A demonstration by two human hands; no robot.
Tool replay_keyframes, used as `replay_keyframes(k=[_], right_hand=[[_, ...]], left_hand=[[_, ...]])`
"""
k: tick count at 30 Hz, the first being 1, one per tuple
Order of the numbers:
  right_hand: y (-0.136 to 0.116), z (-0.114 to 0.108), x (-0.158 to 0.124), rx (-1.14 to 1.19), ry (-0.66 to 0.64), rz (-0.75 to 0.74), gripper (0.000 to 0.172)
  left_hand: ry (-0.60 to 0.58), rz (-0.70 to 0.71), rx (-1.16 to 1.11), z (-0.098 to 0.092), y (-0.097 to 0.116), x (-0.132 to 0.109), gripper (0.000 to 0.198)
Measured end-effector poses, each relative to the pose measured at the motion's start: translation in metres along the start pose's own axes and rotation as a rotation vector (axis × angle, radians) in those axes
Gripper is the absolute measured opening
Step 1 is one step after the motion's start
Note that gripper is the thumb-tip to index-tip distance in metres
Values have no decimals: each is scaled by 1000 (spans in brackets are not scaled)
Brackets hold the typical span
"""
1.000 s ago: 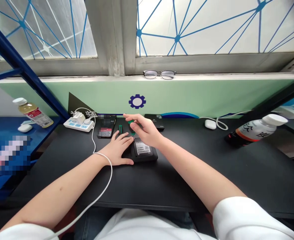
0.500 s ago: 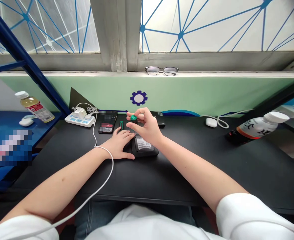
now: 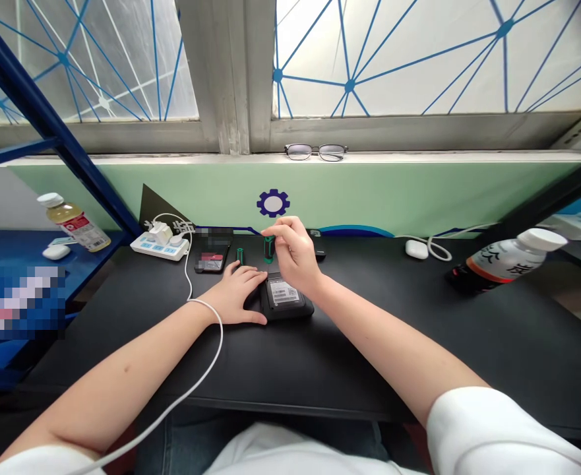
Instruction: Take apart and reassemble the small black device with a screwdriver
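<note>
The right fingers (image 3: 281, 231) hide a part of the green-and-black tool (image 3: 269, 252), and whether its tip touches the black device (image 3: 290, 312) below them cannot be told. Beyond these fingers, a dark box (image 3: 320, 254) is partly covered. Just nearer than them, the label (image 3: 283, 291) has print too small to read. Left of the left fingers (image 3: 243, 278), the phone screen (image 3: 212, 259) is partly blurred

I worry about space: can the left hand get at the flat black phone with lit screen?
Probably yes: the left hand lies near the phone, and nothing visible stands between them.
</note>
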State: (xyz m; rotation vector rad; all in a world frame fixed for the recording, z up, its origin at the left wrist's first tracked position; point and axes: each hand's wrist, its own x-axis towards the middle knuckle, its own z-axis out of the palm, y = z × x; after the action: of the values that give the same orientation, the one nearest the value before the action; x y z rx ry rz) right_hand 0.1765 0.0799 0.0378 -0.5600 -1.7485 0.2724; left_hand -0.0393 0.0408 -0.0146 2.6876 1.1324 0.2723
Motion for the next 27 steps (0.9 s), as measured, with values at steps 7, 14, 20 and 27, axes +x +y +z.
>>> replay_keyframes(k=[7,14,20,27], right_hand=[[-8,7,-3,142,-23,304,32],[-10,4,-4,236,-163,277,17],[-3,4,-7,81,-35,93,34],[-8,7,-7,103,-24,122,10]], left_hand=[[-6,-9,-4,-1,0,0,102],[6,-3,-9,-1,1,1,100],[24,4,-24,2,-4,1,97],[43,-16,-79,-1,-3,2,68]])
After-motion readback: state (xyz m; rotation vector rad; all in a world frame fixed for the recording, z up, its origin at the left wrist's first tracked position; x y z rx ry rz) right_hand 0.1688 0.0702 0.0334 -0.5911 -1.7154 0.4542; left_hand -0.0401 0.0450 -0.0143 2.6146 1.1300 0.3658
